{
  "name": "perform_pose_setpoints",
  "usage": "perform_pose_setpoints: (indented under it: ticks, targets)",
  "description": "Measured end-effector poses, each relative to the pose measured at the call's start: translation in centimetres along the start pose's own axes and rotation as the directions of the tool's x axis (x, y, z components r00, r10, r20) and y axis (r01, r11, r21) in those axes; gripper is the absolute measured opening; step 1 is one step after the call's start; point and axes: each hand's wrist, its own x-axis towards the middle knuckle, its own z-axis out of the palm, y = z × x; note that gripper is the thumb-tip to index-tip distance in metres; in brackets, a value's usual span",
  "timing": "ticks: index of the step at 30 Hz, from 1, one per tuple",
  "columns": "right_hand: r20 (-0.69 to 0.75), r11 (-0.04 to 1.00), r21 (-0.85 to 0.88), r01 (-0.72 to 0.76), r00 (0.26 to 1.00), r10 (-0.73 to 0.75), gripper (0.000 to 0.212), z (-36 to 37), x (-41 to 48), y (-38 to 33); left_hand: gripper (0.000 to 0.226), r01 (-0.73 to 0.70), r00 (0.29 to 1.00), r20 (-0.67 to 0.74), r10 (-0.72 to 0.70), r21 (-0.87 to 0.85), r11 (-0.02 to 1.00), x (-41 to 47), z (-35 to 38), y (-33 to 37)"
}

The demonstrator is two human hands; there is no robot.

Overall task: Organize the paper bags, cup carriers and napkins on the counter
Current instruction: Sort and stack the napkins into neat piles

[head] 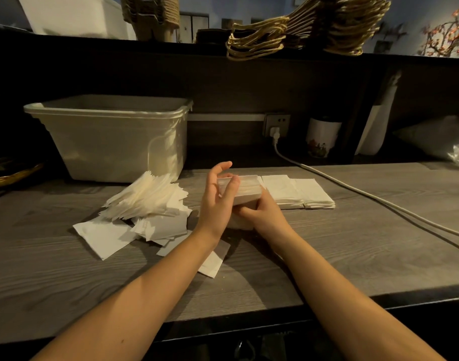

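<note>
A thick stack of white napkins (pixel 246 190) is lifted off the grey wooden counter (pixel 353 251) at its middle. My right hand (pixel 259 213) grips the stack from below and at its near end. My left hand (pixel 219 196) lies against its left side, fingers fairly straight, thumb raised. A messy heap of loose white napkins (pixel 145 201) spreads to the left, with several single ones scattered in front. Two neat napkin stacks (pixel 298 191) lie side by side just right of my hands. Paper bags with twisted rope handles (pixel 301 29) sit on the upper shelf.
A large translucent plastic bin (pixel 111 136) stands at the back left. A white cable (pixel 366 195) runs from the wall socket (pixel 276 125) across the counter's right side. A white cup (pixel 322 138) and a plastic-wrapped bundle (pixel 442 139) sit at the back right.
</note>
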Motion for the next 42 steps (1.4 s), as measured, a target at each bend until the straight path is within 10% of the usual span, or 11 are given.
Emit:
perform_pose_setpoints:
  ticks: [13, 22, 42]
  targets:
    - [-0.024, 0.955, -0.283, -0.085, 0.996, 0.082, 0.021, -0.2, 0.5, 0.0, 0.02, 0.014, 0.998, -0.065, -0.005, 0.135, 0.991, 1.0, 0.2, -0.4]
    - [0.048, 0.894, 0.368, -0.257, 0.965, 0.257, 0.027, -0.8, 0.3, -0.4, 0.094, 0.017, 0.988, 0.151, -0.033, 0.108, 0.994, 0.9, -0.9, -0.1]
    - [0.15, 0.895, 0.166, -0.413, 0.908, 0.392, 0.025, -0.4, -0.2, -1.2, 0.039, 0.006, 0.996, 0.078, -0.035, 0.347, 0.938, 1.2, -0.8, -0.4]
